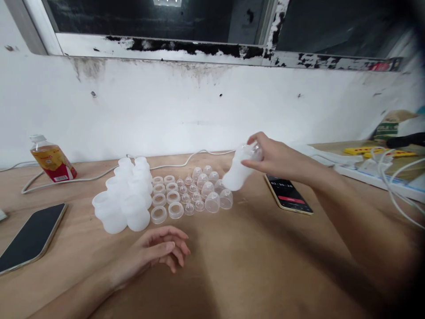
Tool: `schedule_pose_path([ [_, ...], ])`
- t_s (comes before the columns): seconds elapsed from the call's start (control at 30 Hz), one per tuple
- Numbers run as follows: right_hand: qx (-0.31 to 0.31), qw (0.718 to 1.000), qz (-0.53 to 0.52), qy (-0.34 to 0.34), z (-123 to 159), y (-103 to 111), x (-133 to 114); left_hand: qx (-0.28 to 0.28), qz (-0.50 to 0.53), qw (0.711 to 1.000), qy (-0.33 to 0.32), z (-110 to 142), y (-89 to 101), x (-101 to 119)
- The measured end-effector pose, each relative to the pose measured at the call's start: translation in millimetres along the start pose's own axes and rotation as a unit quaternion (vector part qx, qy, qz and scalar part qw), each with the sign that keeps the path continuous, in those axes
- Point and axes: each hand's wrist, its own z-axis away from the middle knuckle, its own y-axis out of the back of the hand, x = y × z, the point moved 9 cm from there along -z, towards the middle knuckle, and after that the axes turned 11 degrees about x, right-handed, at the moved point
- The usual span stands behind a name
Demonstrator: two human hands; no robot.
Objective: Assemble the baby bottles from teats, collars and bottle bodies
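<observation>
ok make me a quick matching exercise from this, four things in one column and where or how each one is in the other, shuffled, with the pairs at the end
Things
1. drink bottle
2. rings
3. phone on the right
4. bottle with a clear top

Places, colours or states
A. lit screen showing digits
B. held tilted in the right hand
C. has a red and yellow label
D. between the white bottles and the small clear pieces

Pairs: 1-C, 2-D, 3-A, 4-B
</observation>
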Motion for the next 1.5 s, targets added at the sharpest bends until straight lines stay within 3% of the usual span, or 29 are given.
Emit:
schedule_pose_path([
  [0.13, -0.045, 0.971, 0.211, -0.107, -13.2, -21.7, 83.6, -0.025, -0.014, 1.000, 0.004, -0.4, -0.2, -6.8],
  [0.23, -0.064, 0.960, 0.240, -0.132, -16.0, -41.3, 109.4, -0.027, -0.011, 1.000, -0.002, -2.8, 1.3, -8.5],
  [0.47, -0.024, 0.961, 0.242, -0.134, -18.3, -43.9, 107.2, -0.009, -0.045, 0.999, 0.003, -1.7, 1.4, -4.2],
  [0.77, 0.015, 0.968, 0.222, -0.118, -13.8, -41.5, 98.7, -0.038, -0.099, 0.994, -0.022, 1.5, -3.7, -5.9],
  [0.87, 0.096, 0.962, 0.229, -0.116, -13.8, -15.1, 75.2, -0.007, -0.225, 0.970, -0.089, 5.4, -4.0, 3.8],
  [0.9, 0.125, 0.964, 0.217, -0.088, -13.9, -7.1, 57.5, 0.010, -0.298, 0.946, -0.131, 7.7, -4.1, 9.9],
  [0.97, 0.148, 0.979, 0.140, 0.009, -9.3, -2.8, 10.0, 0.046, -0.451, 0.864, -0.218, 14.2, -6.2, 23.0],
  [1.07, 0.072, 0.981, -0.015, 0.182, 23.6, -30.1, -69.0, 0.063, -0.614, 0.739, -0.270, 20.5, -8.4, 30.3],
  [1.13, -0.040, 0.956, -0.068, 0.283, 64.6, -68.1, -110.6, 0.042, -0.675, 0.692, -0.253, 20.1, -6.8, 27.0],
  [1.2, -0.100, 0.943, -0.093, 0.305, 100.2, -100.1, -127.9, 0.009, -0.705, 0.670, -0.232, 19.4, -5.7, 22.0],
  [1.3, -0.155, 0.944, -0.106, 0.271, 129.8, -133.2, -127.0, -0.010, -0.715, 0.667, -0.209, 18.5, -3.7, 18.1],
  [1.5, -0.163, 0.949, -0.116, 0.245, 127.7, -136.1, -120.7, 0.004, -0.695, 0.690, -0.201, 17.4, -1.2, 16.5],
])
